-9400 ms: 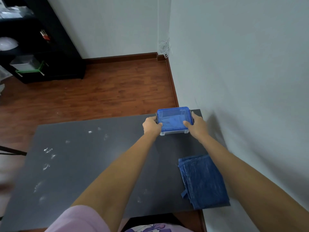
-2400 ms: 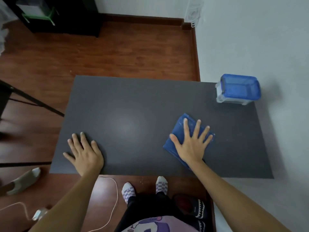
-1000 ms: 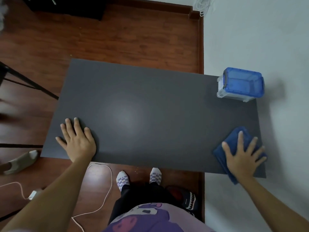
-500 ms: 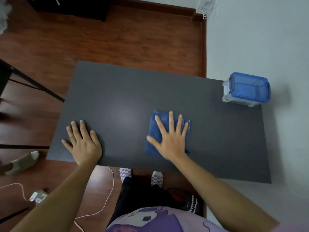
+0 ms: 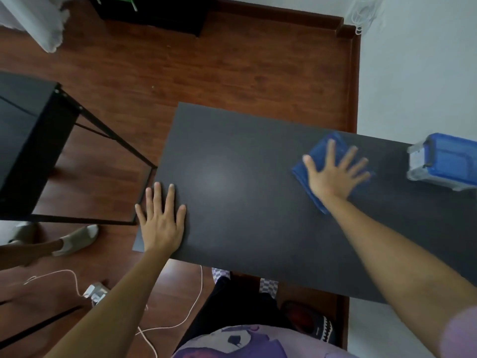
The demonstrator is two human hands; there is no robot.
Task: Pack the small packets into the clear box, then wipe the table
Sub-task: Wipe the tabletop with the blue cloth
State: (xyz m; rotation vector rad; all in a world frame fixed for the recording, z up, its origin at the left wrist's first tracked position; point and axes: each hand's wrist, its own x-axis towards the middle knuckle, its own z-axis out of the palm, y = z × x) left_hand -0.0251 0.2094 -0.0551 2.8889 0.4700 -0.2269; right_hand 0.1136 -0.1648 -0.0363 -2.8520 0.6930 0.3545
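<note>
The dark grey table (image 5: 245, 192) runs across the middle of the view. At its far right end stands the clear box (image 5: 449, 164) with its blue lid shut; I cannot see any packets. My right hand (image 5: 333, 177) lies flat with fingers spread on the folded blue cloth (image 5: 321, 151), pressing it onto the tabletop left of the box, near the far edge. My left hand (image 5: 161, 223) rests flat and empty on the near left corner of the table.
A black metal-framed side table (image 5: 28, 140) stands on the wooden floor to the left. Another person's slippered foot (image 5: 77, 239) and a white cable with a plug (image 5: 95, 293) are on the floor. A white wall (image 5: 413, 73) runs along the right.
My right hand has slid the cloth from the near middle of the table toward the far edge and the box. My view has shifted left. My left hand stays at the near left corner.
</note>
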